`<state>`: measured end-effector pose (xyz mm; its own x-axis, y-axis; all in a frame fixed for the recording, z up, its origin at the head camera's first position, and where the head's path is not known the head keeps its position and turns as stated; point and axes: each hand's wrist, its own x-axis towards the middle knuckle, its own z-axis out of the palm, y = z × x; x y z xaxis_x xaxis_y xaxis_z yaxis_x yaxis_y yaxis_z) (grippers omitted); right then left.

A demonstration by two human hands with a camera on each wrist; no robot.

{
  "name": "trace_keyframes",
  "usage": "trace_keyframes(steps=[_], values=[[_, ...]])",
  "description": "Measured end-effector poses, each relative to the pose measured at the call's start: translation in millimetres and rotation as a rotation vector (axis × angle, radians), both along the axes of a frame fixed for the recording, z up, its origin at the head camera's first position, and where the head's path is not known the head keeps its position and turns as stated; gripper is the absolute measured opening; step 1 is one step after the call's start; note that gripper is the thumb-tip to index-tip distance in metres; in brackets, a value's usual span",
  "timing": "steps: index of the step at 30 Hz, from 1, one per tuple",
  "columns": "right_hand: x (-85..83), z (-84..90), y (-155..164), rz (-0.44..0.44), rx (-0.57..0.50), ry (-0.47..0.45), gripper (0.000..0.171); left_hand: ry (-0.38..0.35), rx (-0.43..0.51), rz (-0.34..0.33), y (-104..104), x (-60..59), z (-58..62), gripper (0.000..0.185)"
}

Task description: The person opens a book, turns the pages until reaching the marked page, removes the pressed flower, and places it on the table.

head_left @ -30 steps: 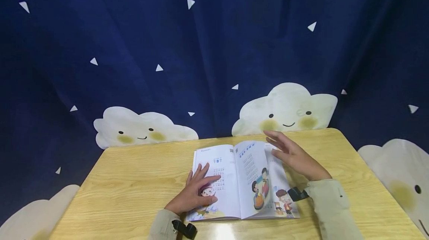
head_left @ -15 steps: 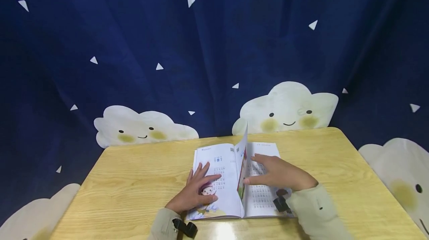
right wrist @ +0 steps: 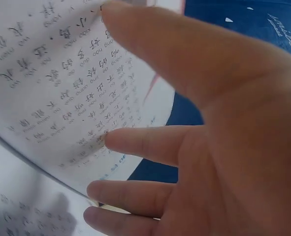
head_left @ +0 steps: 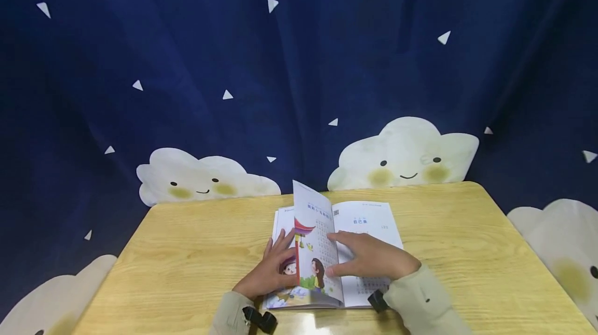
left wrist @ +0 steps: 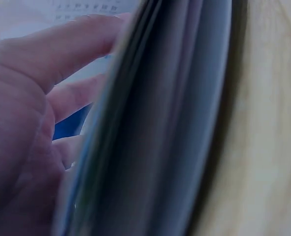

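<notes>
Dark blue curtain printed with smiling cream clouds (head_left: 402, 156) behind; pale wooden table (head_left: 467, 252) in front. Item one: thin illustrated children's book with white pages of printed characters (head_left: 369, 220), lying open flat on the table's near middle, spine running away from the person. Item two: single coloured leaf showing a girl and a red-roofed pavilion (head_left: 312, 241), standing half-raised just left of the spine, leaning over the book's left half. Right hand (head_left: 374, 261): on the book's right side, fingers nearly straight and spread, fingertips touching the leaf's back face, thumb beneath; nearer the leaf. Left hand (head_left: 273, 272): on the book's left page, fingers spread, pressing it flat, partly under the leaning leaf.
</notes>
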<state>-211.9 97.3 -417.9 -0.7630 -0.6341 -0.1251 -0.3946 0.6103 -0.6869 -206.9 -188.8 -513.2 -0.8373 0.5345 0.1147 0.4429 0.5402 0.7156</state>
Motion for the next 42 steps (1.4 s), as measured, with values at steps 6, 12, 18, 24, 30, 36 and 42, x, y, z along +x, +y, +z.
trace_keyframes(steps=[6,12,18,24,30,36,42], values=[[2.1,-3.7,-8,0.017,0.033,-0.020,0.078,0.073,0.001,-0.012,-3,3.9,-2.0,0.059],[3.1,-8.7,-15,0.047,0.038,-0.009,0.077,-0.126,0.136,0.083,-5,6.0,1.3,0.056],[3.0,-10.5,-17,0.061,0.029,0.013,0.072,-0.461,0.560,0.291,-8,2.6,2.8,0.070],[5.5,-11.0,-23,0.074,0.012,0.023,0.067,-0.520,0.733,0.245,-10,-0.7,6.5,0.077],[7.9,-17.6,-32,0.061,0.067,0.050,0.059,-0.506,0.737,0.257,-9,-1.4,5.0,0.076],[12.3,-24.6,-34,0.045,0.104,0.108,0.048,-0.500,0.734,0.281,-7,-1.1,2.1,0.077],[13.7,-27.1,-39,0.063,0.116,0.226,0.043,-0.420,0.742,0.269,-6,-2.1,1.9,0.069]])
